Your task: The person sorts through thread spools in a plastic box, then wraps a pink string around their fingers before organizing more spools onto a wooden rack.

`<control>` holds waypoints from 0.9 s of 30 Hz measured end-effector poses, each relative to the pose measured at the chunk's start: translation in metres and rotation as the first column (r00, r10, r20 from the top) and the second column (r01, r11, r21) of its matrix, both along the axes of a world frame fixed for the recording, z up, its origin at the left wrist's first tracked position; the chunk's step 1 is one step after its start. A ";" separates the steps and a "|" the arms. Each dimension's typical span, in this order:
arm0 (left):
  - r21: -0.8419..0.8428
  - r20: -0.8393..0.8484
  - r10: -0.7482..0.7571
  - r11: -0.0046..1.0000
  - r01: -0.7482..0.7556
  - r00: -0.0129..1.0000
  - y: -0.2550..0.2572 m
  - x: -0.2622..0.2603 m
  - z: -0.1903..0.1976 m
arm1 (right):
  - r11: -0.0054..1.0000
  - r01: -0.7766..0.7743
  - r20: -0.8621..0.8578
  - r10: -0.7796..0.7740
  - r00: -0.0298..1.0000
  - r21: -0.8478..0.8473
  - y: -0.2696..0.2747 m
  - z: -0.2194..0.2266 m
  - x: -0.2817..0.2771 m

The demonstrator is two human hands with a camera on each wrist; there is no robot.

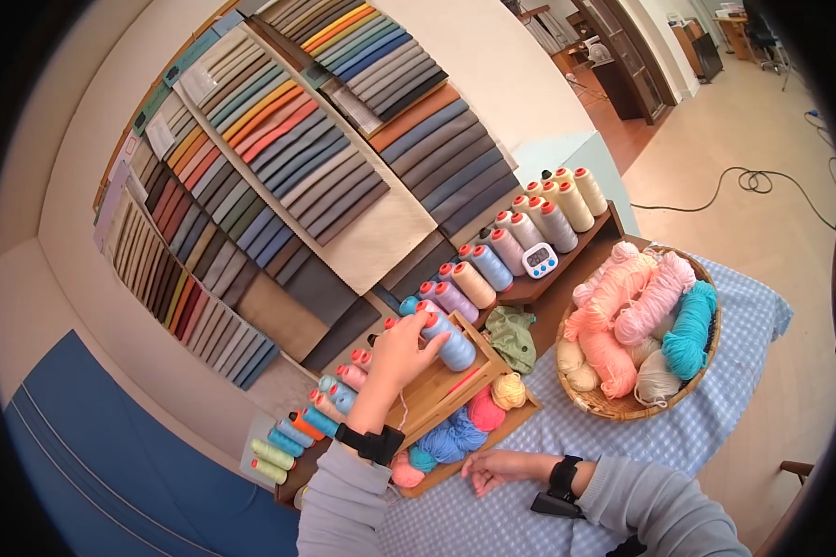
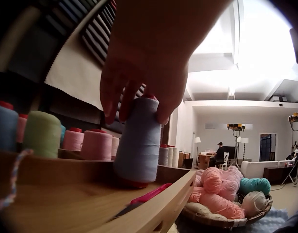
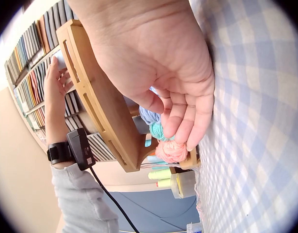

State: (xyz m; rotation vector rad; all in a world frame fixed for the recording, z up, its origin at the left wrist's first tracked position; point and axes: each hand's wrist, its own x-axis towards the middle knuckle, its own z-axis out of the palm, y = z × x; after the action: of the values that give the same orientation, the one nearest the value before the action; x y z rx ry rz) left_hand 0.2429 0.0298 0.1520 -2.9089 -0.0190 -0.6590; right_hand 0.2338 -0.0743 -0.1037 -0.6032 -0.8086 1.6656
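Note:
My left hand (image 1: pixel 401 351) holds a light-blue spool of thread (image 1: pixel 455 347) by its top, fingers and thumb around the upper end. In the left wrist view the blue spool (image 2: pixel 138 145) is nearly upright, its red base low over the floor of a wooden tray (image 2: pixel 66 187). Pink-handled scissors (image 2: pixel 150 193) lie in the tray beside it. My right hand (image 1: pixel 500 471) is low over the checked tablecloth, holding nothing, fingers loosely bent. Balls of yarn, among them a blue one (image 1: pixel 455 436) and a peach one (image 3: pixel 171 151), sit just past its fingers, under the raised tray.
Rows of thread spools (image 1: pixel 474 286) stand on wooden shelving behind the tray, with a white digital timer (image 1: pixel 540 260) in front of them. To the right is a wicker basket (image 1: pixel 613 408) of yarn skeins. Green cloth (image 1: pixel 511 339) lies between. Fabric swatches (image 1: pixel 279 139) hang on the wall.

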 end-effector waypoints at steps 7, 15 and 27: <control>-0.241 -0.050 0.031 0.970 -0.042 0.998 -0.004 -0.002 0.010 | 1.000 -0.013 -0.009 0.013 1.000 -0.004 0.002 -0.002 0.000; -0.359 0.086 0.125 0.929 -0.086 0.989 -0.011 -0.050 0.039 | 1.000 -0.005 -0.007 0.005 1.000 -0.023 -0.001 0.002 -0.001; -0.052 -0.319 0.380 0.908 -0.416 0.868 0.049 -0.101 -0.042 | 0.999 -0.006 -0.014 0.005 1.000 -0.034 0.002 0.000 0.001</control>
State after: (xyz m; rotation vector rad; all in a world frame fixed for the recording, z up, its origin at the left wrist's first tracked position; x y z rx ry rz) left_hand 0.1416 0.0789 0.1104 -2.9425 -0.6270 -0.1425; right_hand 0.2349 -0.0725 -0.1034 -0.6131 -0.7734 1.6898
